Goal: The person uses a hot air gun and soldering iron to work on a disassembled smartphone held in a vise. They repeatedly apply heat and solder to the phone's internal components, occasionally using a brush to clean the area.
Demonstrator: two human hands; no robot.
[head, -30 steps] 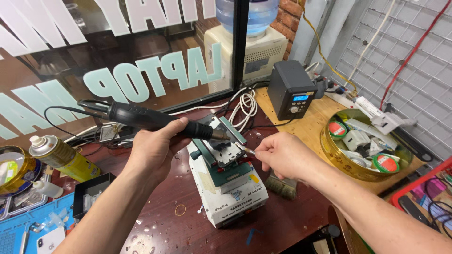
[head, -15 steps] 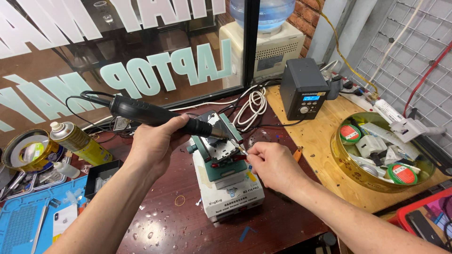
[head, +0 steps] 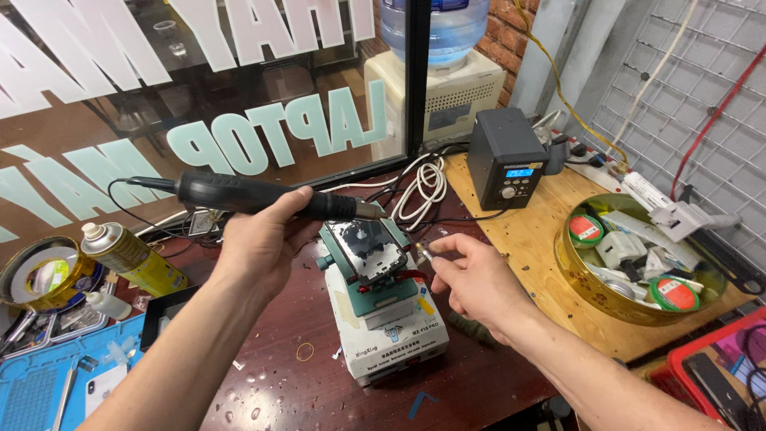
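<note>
– Yellow spray can (head: 132, 259) far left, tape roll (head: 38, 275) beside it, blue mat (head: 40, 383) below. Left hand?

– Left hand (head: 259, 243) next along, raised off the dark red surface (head: 263, 375). Fingers wrapped tight round a black hot-air wand (head: 239, 194), palm under, thumb over the top. Wrist straight, forearm coming up from bottom left. Wand near level, metal nozzle (head: 371, 211) aimed right.

– Nozzle over what?

– Over a small dark board (head: 369, 247) clamped flat on a green and white holder (head: 391, 327), centre of frame. Just above the top edge of the board, not touching, by the look of it.

– Right hand?

– Right hand (head: 471, 279) just right of the holder, low, palm turned inward. Thumb and forefinger pinching a small metal tool (head: 421, 251), other fingers loosely curled. Tip close to the board's right edge; contact too small to tell.

– Doing it well?

– Probably: hold the nozzle steady and clear of the board, rest the right wrist for a fine touch, mind the cable loop (head: 427, 183) behind.

– Further right?

– Black control box (head: 507, 168), then a round yellow tin (head: 630, 299) of tape rolls and parts.
</note>
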